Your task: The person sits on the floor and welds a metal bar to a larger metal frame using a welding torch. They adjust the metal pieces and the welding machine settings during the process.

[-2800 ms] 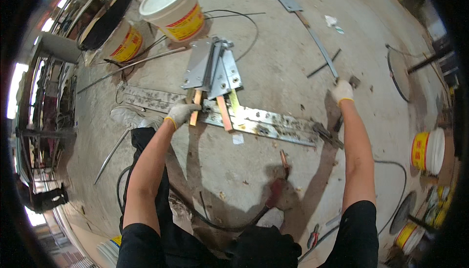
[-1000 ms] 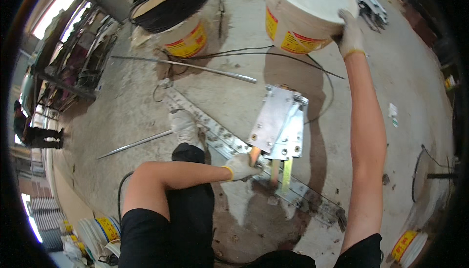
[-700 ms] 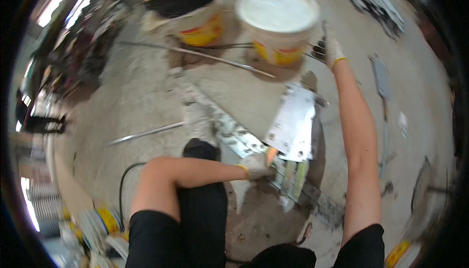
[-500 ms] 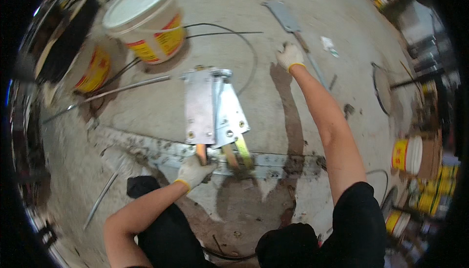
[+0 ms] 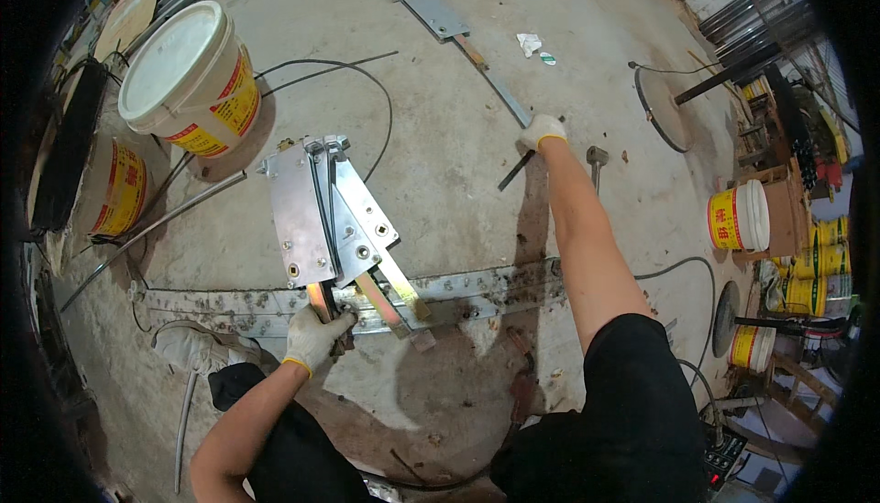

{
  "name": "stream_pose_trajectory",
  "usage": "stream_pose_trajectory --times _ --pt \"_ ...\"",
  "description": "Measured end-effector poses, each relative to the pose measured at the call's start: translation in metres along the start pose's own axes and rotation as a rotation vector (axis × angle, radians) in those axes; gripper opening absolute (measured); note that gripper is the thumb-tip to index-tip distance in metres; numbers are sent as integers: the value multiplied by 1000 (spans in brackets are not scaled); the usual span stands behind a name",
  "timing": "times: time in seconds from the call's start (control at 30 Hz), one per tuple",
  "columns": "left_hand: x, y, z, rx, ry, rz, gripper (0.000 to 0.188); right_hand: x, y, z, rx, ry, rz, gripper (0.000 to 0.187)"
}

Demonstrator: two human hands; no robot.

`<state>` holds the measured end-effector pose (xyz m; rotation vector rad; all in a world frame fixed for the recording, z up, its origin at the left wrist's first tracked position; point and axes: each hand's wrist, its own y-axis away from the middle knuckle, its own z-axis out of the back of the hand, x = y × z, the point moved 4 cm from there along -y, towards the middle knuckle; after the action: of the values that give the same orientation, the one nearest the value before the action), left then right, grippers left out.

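My left hand, in a white knit glove with a yellow cuff, is closed round the lower end of a dark-edged bar under a flat metal plate. A second silver plate lies partly beneath, with bolts and brass-coloured strips at its lower end. Far right, my gloved right hand is closed over a short dark rod, whose two ends stick out either side; its fingertips are hidden. Beside that hand ends the long bar of another metal plate.
White buckets with yellow labels stand on the left, near a long metal rod. A perforated metal strip crosses the floor before me. A hammer lies right of my forearm; a round-based stand is beyond.
My view has shifted, sharpening the picture. My right hand has come from beside the far plate's bar to its near end, over the dark rod. My left hand keeps its grip.
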<state>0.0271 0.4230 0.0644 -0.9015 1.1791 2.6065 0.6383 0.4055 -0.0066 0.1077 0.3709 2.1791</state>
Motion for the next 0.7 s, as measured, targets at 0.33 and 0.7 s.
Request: stream_pose_trajectory --times 0.33,0.7 --pt "14 -1 -11 -24 162 -35 35 -16 125 29 -146 -197 304 56" --pt "33 -13 -9 1 223 -50 35 -226 211 -5 -28 3 501 49"
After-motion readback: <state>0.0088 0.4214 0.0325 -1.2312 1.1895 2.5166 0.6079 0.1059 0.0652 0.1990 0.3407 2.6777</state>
